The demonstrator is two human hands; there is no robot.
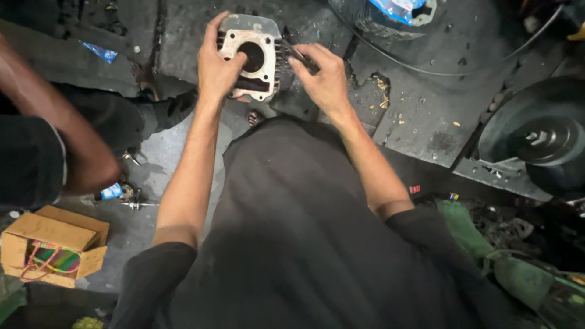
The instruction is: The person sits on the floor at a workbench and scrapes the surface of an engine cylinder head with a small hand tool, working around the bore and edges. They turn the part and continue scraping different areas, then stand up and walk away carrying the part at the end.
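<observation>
The engine cylinder block (pixel 256 58) is held up in front of the person's chest, above the grimy concrete floor (pixel 420 109), its round bore facing the camera and its pale gasket face tilted slightly left; its cooling fins run along the right side. The left hand (pixel 218 67) wraps the cylinder's left edge, its grip closed on the casting with the thumb lying across the gasket face just beside the bore; the right hand (pixel 326 76) sits just right of the cylinder, its grip pinched shut on a thin dark tool (pixel 295 55) whose long axis slants up and left, the tip touching the finned side. The tool's working end therefore lies nearer the right hand, while the left hand carries the cylinder's weight.

Far below and left of the cylinder stands an open brown cardboard box (pixel 52 244) with striped green and pink contents inside; a small blue wrapper (pixel 100 53) lies on the floor left of the cylinder; a blue and white plastic packet (pixel 399 9) sits in a container up and right of it. Another person's bare arm (pixel 67 134) reaches in at the far left; a dark round flywheel (pixel 539 137) lies well right of the cylinder.
</observation>
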